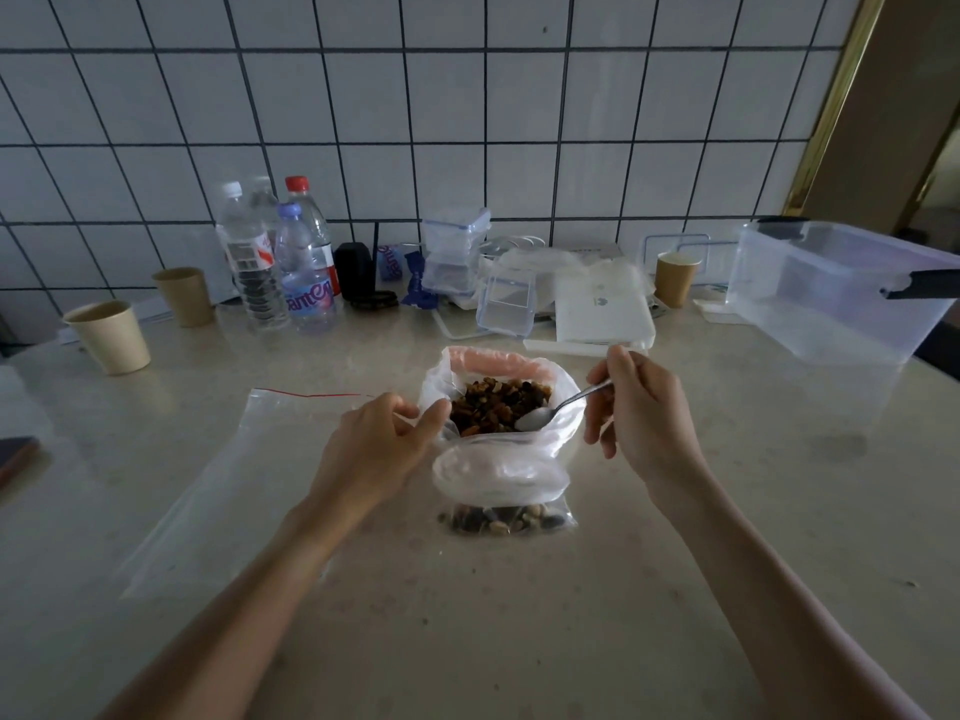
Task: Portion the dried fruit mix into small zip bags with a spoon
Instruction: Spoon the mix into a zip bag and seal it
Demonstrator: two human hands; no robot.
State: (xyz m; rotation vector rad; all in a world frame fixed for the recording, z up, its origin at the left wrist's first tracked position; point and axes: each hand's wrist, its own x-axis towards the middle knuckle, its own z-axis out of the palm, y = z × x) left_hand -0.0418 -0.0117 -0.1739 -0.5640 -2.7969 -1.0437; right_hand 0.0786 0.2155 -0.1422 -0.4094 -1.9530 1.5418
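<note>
Head view: right hand (pixel 641 407) pinches the spoon (pixel 558 407) by its handle; long axis runs from upper right down-left, bowl resting on the fruit mix (pixel 498 405) in the open source bag (pixel 563 433). Left hand (pixel 382 444) pinches that bag's left rim. Target small zip bag (pixel 511 519), partly filled, lies just near of the source bag, so the next scoop likely travels toward the person. Right hand is the closer one.
</note>
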